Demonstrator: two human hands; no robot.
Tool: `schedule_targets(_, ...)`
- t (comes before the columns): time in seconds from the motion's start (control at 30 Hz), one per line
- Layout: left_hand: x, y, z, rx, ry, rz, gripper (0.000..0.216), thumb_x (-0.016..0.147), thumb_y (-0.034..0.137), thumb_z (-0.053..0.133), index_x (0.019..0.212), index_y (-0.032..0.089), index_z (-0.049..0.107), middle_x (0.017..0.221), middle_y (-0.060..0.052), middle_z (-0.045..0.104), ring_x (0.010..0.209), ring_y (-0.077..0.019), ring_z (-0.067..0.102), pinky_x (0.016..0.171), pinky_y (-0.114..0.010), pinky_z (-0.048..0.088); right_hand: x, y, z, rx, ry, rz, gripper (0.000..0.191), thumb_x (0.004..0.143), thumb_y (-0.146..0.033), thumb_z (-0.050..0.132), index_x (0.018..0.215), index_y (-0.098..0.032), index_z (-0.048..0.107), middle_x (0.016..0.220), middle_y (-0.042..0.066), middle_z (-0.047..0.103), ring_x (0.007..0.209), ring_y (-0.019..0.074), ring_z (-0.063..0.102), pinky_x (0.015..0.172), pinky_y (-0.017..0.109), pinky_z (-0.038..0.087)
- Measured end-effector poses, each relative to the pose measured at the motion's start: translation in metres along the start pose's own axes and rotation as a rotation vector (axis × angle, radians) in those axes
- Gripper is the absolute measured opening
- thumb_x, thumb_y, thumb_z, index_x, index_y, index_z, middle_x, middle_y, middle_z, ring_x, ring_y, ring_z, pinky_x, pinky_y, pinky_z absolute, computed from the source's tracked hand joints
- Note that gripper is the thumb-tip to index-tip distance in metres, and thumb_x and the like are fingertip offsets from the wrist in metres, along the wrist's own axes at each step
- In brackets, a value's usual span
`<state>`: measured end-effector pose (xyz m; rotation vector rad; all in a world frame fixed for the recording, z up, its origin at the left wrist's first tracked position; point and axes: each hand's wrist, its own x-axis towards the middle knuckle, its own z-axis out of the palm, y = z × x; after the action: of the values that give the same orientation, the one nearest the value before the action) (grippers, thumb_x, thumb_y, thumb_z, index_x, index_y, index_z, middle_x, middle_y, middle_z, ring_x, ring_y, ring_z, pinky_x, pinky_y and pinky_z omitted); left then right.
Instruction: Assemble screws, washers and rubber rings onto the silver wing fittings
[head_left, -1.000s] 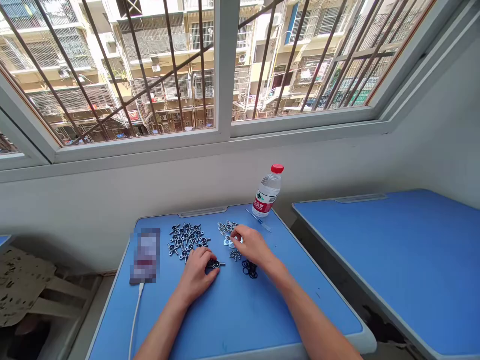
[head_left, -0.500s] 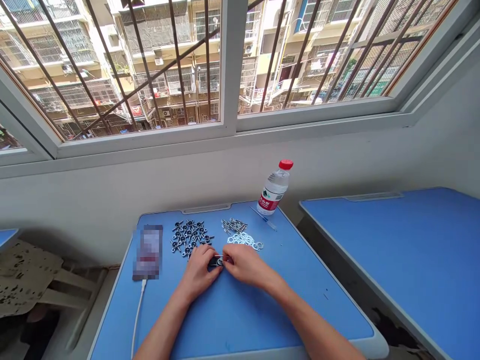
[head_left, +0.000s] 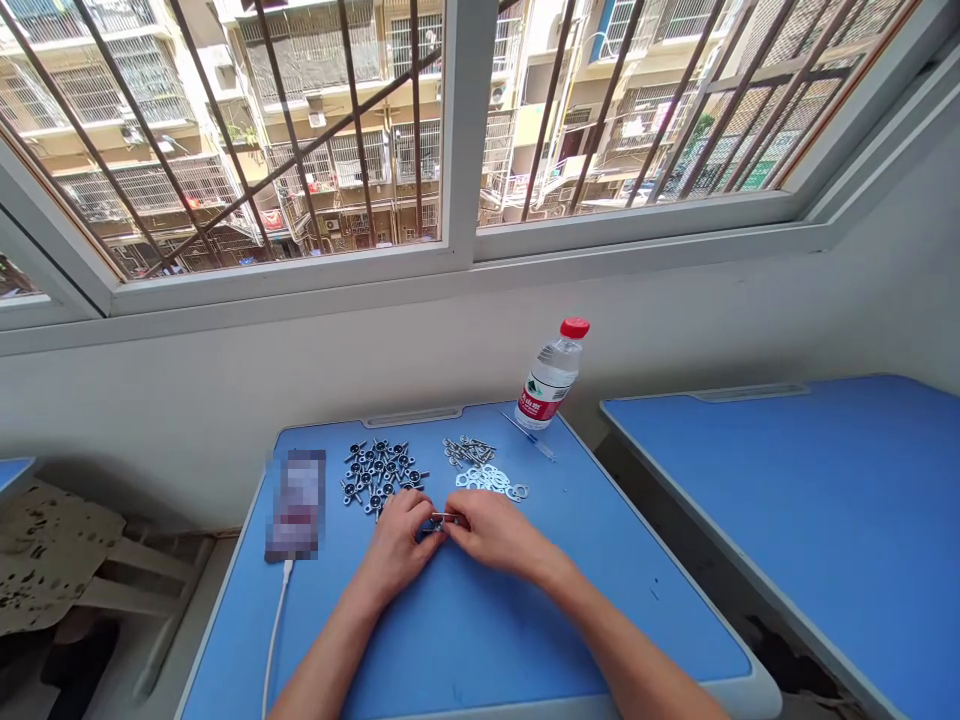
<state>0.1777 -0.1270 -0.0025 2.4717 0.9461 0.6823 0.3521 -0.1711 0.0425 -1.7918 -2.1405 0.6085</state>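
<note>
My left hand and my right hand meet over the front of the blue desk, fingertips nearly touching. Both are closed in a pinch around a small metal part, whose thin edge shows between them. The fingers cover most of it. Just beyond my left hand lies a cluster of black-and-silver fittings with round black centres and short stems. Past my right hand are flat metal rings with side tabs, and behind those a small pile of screws.
A water bottle with a red cap stands at the desk's back right corner, a pen beside it. On the left lies a phone with a white cable. Another blue desk stands right, across a gap.
The small part between my fingers has turned: its dark, round face showed before, and now mainly a thin edge does. My hands have hardly shifted.
</note>
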Motion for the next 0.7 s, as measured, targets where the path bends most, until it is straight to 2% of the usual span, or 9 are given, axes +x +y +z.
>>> schedule_targets(0.13, 0.0, 0.001, -0.001, -0.03, 0.009, -0.005, 0.003, 0.085, 0.022, 0.064, 0.084, 0.022, 0.062, 0.097, -0.005, 0.065, 0.091, -0.0228, 0.059, 0.079, -0.035, 0.046, -0.001, 0.001, -0.006, 0.049, -0.03, 0.022, 0.015, 0.085, -0.018, 0.056, 0.073, -0.019, 0.064, 0.071, 0.002, 0.067, 0.065, 0.0153, 0.055, 0.055, 0.025, 0.025)
schedule_targets(0.3, 0.0, 0.004, -0.005, -0.086, 0.0, -0.034, 0.009, 0.084, 0.019, 0.065, 0.091, 0.024, 0.062, 0.094, -0.003, 0.066, 0.092, -0.0228, 0.059, 0.08, -0.035, 0.046, -0.001, 0.007, -0.015, 0.181, 0.032, 0.032, 0.022, 0.092, -0.022, 0.049, 0.077, -0.019, 0.064, 0.073, 0.002, 0.067, 0.067, 0.0149, 0.055, 0.057, 0.024, 0.029)
schedule_targets(0.5, -0.001, 0.005, -0.007, -0.137, -0.006, -0.031, 0.01, 0.083, 0.015, 0.065, 0.087, 0.023, 0.061, 0.096, -0.004, 0.065, 0.093, -0.0218, 0.058, 0.082, -0.034, 0.047, 0.001, 0.01, -0.015, 0.197, 0.049, 0.075, 0.018, 0.091, -0.022, 0.049, 0.08, -0.019, 0.063, 0.073, 0.001, 0.066, 0.066, 0.0158, 0.055, 0.057, 0.024, 0.031)
schedule_targets(0.7, -0.002, 0.006, -0.005, -0.186, 0.0, -0.014, 0.013, 0.082, 0.01, 0.063, 0.085, 0.022, 0.059, 0.092, -0.002, 0.065, 0.089, -0.0187, 0.06, 0.079, -0.03, 0.049, 0.002, 0.01, -0.011, 0.177, -0.019, 0.055, 0.016, 0.085, -0.014, 0.05, 0.077, -0.019, 0.063, 0.074, 0.002, 0.067, 0.068, 0.0161, 0.056, 0.058, 0.024, 0.031)
